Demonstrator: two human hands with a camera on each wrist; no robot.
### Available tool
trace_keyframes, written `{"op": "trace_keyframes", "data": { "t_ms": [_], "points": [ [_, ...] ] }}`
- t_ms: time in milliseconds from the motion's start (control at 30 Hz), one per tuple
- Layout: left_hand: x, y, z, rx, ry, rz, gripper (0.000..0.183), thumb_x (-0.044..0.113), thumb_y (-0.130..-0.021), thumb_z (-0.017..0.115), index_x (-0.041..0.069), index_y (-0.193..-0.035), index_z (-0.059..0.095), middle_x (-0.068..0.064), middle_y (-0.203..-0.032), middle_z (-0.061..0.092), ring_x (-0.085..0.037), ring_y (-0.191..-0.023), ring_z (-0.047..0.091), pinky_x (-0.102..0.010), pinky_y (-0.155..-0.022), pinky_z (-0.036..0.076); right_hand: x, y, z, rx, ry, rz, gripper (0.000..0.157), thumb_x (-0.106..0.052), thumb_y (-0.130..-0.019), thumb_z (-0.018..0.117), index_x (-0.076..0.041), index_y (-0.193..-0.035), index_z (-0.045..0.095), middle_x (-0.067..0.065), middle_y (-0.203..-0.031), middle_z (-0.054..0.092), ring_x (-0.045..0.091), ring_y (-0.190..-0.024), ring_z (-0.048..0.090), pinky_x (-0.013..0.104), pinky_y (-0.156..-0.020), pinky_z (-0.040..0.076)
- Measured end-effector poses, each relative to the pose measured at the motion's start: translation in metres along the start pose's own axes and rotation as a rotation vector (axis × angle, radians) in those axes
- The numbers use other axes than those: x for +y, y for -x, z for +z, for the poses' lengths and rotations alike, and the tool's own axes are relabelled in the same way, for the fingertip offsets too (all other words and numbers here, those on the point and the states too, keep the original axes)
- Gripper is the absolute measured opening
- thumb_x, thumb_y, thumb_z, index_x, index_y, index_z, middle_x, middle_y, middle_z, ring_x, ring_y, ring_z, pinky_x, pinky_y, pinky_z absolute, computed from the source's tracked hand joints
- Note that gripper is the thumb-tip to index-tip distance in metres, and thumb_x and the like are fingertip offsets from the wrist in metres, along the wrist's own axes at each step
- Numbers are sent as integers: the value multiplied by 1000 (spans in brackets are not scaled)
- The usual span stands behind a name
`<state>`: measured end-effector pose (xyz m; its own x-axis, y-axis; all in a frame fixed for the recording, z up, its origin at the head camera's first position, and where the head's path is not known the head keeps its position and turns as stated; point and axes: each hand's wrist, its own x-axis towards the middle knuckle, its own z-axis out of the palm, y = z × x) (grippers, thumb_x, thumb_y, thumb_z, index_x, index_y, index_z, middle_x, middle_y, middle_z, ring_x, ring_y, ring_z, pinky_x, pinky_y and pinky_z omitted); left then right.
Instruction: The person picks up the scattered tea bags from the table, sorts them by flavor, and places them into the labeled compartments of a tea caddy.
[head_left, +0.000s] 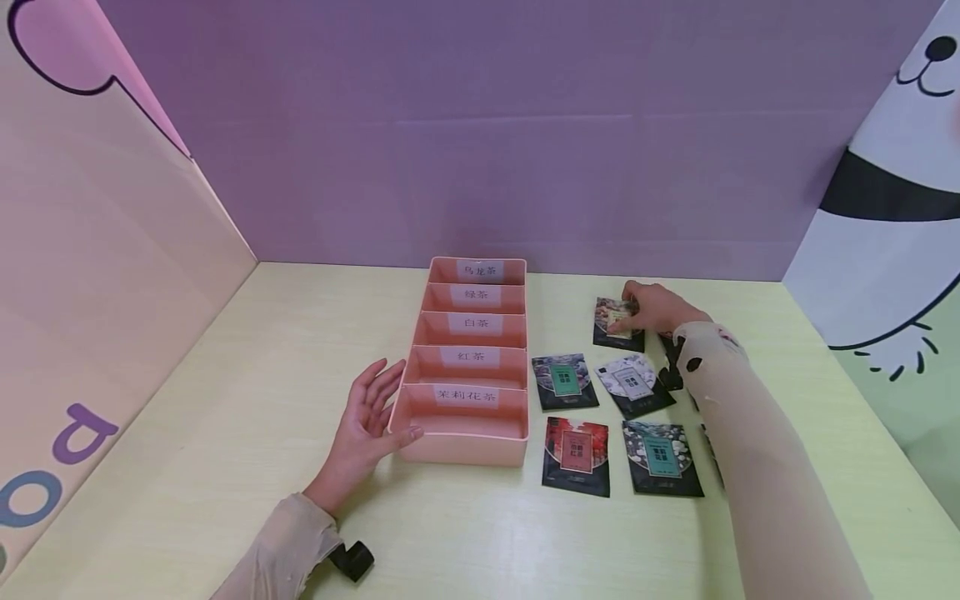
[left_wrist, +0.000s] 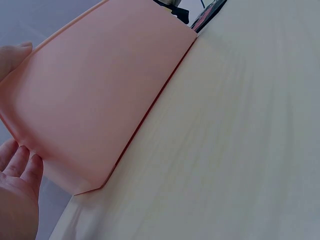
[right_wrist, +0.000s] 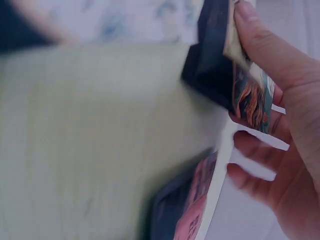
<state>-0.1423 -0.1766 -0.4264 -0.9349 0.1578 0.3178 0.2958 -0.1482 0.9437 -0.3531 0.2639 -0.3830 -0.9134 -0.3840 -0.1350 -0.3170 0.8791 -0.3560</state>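
A pink divided box stands on the table, with a white Chinese label in each compartment. My left hand holds its near left corner, thumb on the front rim and fingers along the left side. In the left wrist view, the box's pink wall fills the upper left. My right hand pinches a dark tea packet with a pale yellow label at the back right. The right wrist view shows this tea packet between thumb and fingers, one edge raised.
Right of the box lie tea packets with green, pale lilac, red and teal labels. More packets are partly hidden under the right forearm. A purple wall closes off the table's back edge.
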Motion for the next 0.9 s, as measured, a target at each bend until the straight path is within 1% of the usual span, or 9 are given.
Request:
{"op": "trace_keyframes", "data": {
  "t_ms": [67,167,267,400,500,567,667,733,900],
  "points": [
    [0,0,0,0,-1,-5,96,-14,-77,74,8,-153,18,-16,-157,31,-18,-141,36,-21,-107,38,0,-1,0,4,-59,12,62,-35,-87,78,3,-124,47,18,-102,58,30,-83,51,44,-73,44],
    [1,0,0,0,-5,-7,96,-14,-78,74,8,-153,18,-19,-157,29,-19,-141,36,-21,-107,38,-2,-1,-1,28,-129,29,60,-31,-88,78,4,-124,46,21,-106,57,31,-86,52,45,-75,45],
    [1,0,0,0,-9,-7,95,-14,-78,74,8,-152,19,-21,-157,28,-18,-140,37,-21,-107,38,-5,0,-4,41,-201,37,53,-23,-89,77,5,-124,48,23,-108,57,33,-91,54,47,-78,47],
    [1,0,1,-1,-13,-4,95,-15,-78,73,7,-152,19,-22,-157,28,-17,-140,37,-21,-107,38,-7,3,-12,27,-287,19,45,-13,-90,75,6,-123,50,22,-104,57,31,-83,57,43,-72,50],
    [1,0,1,-2,-15,-1,95,-15,-78,73,6,-152,18,-24,-157,27,-18,-140,37,-21,-107,38,-9,8,-19,21,-309,-21,41,-11,-90,74,5,-120,52,20,-99,58,28,-72,58,38,-63,51],
    [1,0,1,0,-16,-5,95,-16,-78,73,5,-152,18,-25,-157,26,-18,-140,37,-21,-108,38,-10,10,-23,13,-301,-32,38,-9,-90,73,5,-119,53,20,-97,60,27,-68,61,39,-62,53],
    [2,1,1,0,-21,-18,96,-15,-78,73,6,-153,17,-24,-157,26,-17,-140,37,-20,-108,37,-12,10,-27,-12,-325,-8,35,-5,-92,70,5,-120,54,19,-94,64,28,-71,65,42,-66,57],
    [2,0,1,-1,-25,-27,96,-14,-78,73,6,-153,16,-23,-158,26,-17,-141,36,-20,-108,37,-15,9,-30,-30,-342,13,34,-2,-92,67,8,-123,54,19,-94,68,33,-75,68,45,-70,58],
    [2,0,0,-2,-27,-28,96,-14,-79,73,8,-153,17,-22,-158,26,-19,-141,35,-20,-108,37,-21,10,-40,-48,-389,10,35,2,-94,63,13,-126,53,24,-95,71,35,-78,71,47,-74,59]
  ]
}}
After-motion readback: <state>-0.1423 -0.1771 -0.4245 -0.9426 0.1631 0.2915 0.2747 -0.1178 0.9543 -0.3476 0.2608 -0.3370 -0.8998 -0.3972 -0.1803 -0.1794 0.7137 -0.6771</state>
